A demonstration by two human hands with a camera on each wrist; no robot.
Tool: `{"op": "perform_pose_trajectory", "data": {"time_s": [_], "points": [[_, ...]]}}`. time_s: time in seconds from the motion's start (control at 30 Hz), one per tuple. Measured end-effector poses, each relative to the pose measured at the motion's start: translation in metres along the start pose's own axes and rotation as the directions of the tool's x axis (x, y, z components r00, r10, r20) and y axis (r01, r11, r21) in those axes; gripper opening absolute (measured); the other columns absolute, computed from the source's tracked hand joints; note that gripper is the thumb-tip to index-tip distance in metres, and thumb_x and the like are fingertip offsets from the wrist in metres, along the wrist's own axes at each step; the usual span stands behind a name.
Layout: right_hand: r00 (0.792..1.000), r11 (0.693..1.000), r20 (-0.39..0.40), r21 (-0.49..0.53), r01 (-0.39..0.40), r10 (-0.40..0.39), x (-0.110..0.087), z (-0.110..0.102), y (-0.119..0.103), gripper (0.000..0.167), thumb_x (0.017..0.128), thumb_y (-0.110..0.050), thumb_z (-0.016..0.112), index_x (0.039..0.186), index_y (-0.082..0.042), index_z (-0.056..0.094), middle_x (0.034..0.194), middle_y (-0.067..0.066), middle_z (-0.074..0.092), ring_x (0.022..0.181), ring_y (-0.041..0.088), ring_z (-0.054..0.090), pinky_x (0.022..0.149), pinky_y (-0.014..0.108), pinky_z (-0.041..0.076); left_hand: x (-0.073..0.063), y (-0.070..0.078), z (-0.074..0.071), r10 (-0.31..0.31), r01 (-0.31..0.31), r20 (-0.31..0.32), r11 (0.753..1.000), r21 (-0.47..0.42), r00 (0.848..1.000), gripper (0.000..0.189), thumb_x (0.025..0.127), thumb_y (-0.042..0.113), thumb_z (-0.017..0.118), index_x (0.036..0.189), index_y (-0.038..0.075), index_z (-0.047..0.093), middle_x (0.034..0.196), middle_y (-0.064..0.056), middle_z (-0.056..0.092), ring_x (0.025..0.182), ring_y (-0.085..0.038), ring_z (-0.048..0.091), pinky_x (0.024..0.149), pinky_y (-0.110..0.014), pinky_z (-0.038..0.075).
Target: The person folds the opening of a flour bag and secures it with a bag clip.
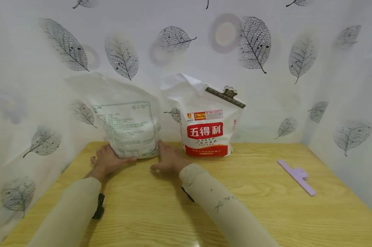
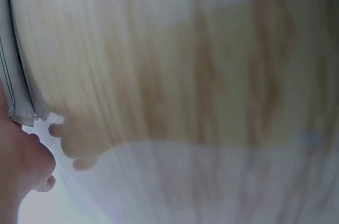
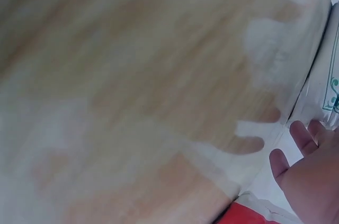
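Item 1, wooden table [image 1: 161, 212]: lying nearest, its bare grain filling the foreground, two beige sleeves reaching across it toward the white bag.

Item 2, left hand [image 1: 107, 160]: resting on the table at the white bag's lower left corner, fingers lying relaxed and fairly straight against the bag's base, thumb pointing along its front edge; not curling round anything.

Item 3, right hand [image 1: 169, 160]: lying flat at the white bag's lower right corner, fingers extended and touching the bag's side; gripping nothing.

Item 4, white bag [image 1: 127, 120]: standing upright between both hands, printed panel facing forward, top crumpled and unclipped.

Item 5, purple clip [image 1: 297, 176]: lying flat, well apart to the right of the white bag.

Item 6, red-labelled bag [image 1: 207, 127]: standing upright just beside the white bag, on its right and slightly farther back, a dark clip [image 1: 225, 96] sitting across its folded top.

Item 7, leaf-printed curtain [image 1: 254, 41]: hanging behind the white bag and along both sides.
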State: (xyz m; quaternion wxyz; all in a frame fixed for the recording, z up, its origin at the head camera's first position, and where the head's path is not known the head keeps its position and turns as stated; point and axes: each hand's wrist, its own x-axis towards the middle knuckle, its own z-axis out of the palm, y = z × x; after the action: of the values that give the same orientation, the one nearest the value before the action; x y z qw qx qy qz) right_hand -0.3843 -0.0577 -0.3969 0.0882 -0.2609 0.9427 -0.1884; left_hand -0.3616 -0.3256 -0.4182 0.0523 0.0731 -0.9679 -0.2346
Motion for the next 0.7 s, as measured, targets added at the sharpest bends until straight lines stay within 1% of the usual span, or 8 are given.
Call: {"op": "perform_pose_trajectory", "data": {"time_s": [0.07,0.17,0.3,0.4,0.5,0.6,0.7], "points": [[1.000,1.000,-0.016,0.013,0.002,-0.002,0.000,-0.001,0.001,0.110,0.085,-0.060,0.068,0.161,-0.016,0.002,0.168,0.004,0.016,0.153,0.027,0.021,0.121,0.050,0.021,-0.001,0.000,0.001,-0.005,0.005,0.019,1.000,0.008,1.000,0.139,0.063,0.085,0.069,0.151,-0.008,0.014,0.149,-0.041,0.021,0.135,-0.061,0.019,0.101,-0.079,0.009],[0.999,0.999,-0.033,0.033,0.014,-0.012,0.001,-0.001,0.002,0.109,0.082,-0.062,0.070,0.161,-0.018,0.009,0.165,0.005,0.026,0.150,0.027,0.029,0.119,0.051,0.026,-0.003,-0.002,0.000,-0.013,0.012,0.039,0.999,0.037,0.999,0.142,0.062,0.088,0.066,0.151,-0.009,0.012,0.149,-0.041,0.021,0.135,-0.062,0.019,0.102,-0.079,0.010],[0.999,0.998,-0.029,0.064,0.015,-0.013,0.003,-0.002,0.001,0.107,0.079,-0.064,0.072,0.160,-0.021,0.016,0.161,0.005,0.035,0.146,0.027,0.036,0.117,0.053,0.029,-0.006,-0.004,-0.005,-0.011,0.009,0.040,0.998,0.065,0.999,0.141,0.062,0.087,0.067,0.149,-0.010,0.015,0.146,-0.040,0.026,0.132,-0.062,0.024,0.100,-0.079,0.013],[0.999,0.999,-0.051,0.043,0.009,-0.006,0.002,-0.001,0.000,0.106,0.078,-0.067,0.072,0.158,-0.023,0.020,0.159,0.003,0.039,0.144,0.026,0.040,0.116,0.052,0.031,-0.007,-0.004,-0.009,0.007,-0.009,0.041,0.998,0.064,0.999,0.138,0.062,0.086,0.069,0.148,-0.009,0.018,0.144,-0.039,0.030,0.130,-0.061,0.027,0.099,-0.079,0.015],[0.996,1.000,-0.092,0.011,0.018,-0.017,0.000,0.001,0.000,0.100,0.077,-0.066,0.074,0.155,-0.024,0.027,0.153,0.001,0.046,0.141,0.025,0.044,0.113,0.053,0.033,-0.009,-0.005,-0.010,0.031,-0.035,0.048,0.997,0.076,0.998,0.134,0.062,0.086,0.069,0.146,-0.008,0.023,0.141,-0.038,0.035,0.128,-0.061,0.030,0.097,-0.078,0.018],[0.993,1.000,-0.117,-0.020,0.019,-0.021,-0.006,0.003,0.000,0.093,0.078,-0.067,0.073,0.151,-0.025,0.034,0.147,-0.001,0.052,0.137,0.024,0.047,0.111,0.054,0.033,-0.010,-0.007,-0.008,0.067,-0.072,0.051,0.993,0.096,0.996,0.130,0.062,0.087,0.068,0.143,-0.008,0.028,0.136,-0.037,0.041,0.125,-0.060,0.035,0.094,-0.076,0.020],[0.989,0.998,-0.144,-0.063,0.016,-0.025,-0.012,0.005,-0.001,0.089,0.079,-0.070,0.070,0.148,-0.024,0.039,0.141,-0.001,0.056,0.132,0.022,0.050,0.107,0.050,0.035,-0.011,-0.008,-0.007,0.114,-0.117,0.034,0.987,0.107,0.993,0.127,0.063,0.087,0.067,0.141,-0.006,0.032,0.132,-0.036,0.046,0.122,-0.059,0.040,0.091,-0.075,0.022]]}}
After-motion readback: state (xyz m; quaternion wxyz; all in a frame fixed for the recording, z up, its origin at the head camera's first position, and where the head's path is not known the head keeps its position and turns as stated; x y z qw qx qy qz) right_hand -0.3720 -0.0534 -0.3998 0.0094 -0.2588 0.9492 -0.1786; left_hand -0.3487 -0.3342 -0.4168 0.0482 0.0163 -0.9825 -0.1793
